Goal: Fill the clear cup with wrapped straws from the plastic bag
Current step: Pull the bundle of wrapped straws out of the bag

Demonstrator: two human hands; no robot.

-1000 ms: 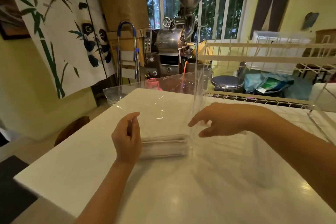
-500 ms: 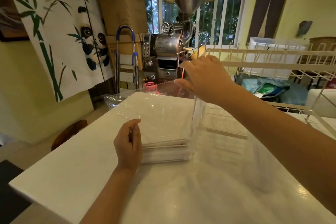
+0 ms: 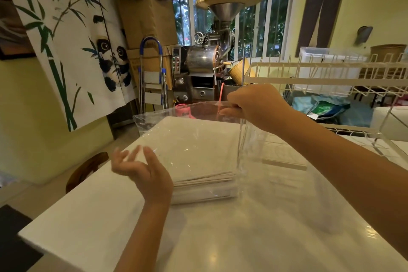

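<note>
A clear plastic bag (image 3: 189, 148) lies flat on the white table (image 3: 220, 240), with a stack of paper-wrapped straws (image 3: 205, 183) inside it. The tall clear cup (image 3: 242, 66), square-sided and nearly invisible, stands against the bag's right side. My right hand (image 3: 254, 106) reaches over to the bag's far open edge by the cup's corner, its fingers pinched on the plastic rim. My left hand (image 3: 143, 172) hovers at the bag's near left corner with its fingers spread, holding nothing.
A white wire rack (image 3: 326, 77) stands at the back right of the table. Beyond the far edge are a metal coffee roaster (image 3: 205, 59), a folded step ladder (image 3: 152, 77) and cardboard boxes (image 3: 145, 20). A wooden chair back (image 3: 86, 168) sits at the left edge.
My left hand has let go of the bag's near corner and opened. My right hand rose from the table by the cup to the bag's far edge and closed there.
</note>
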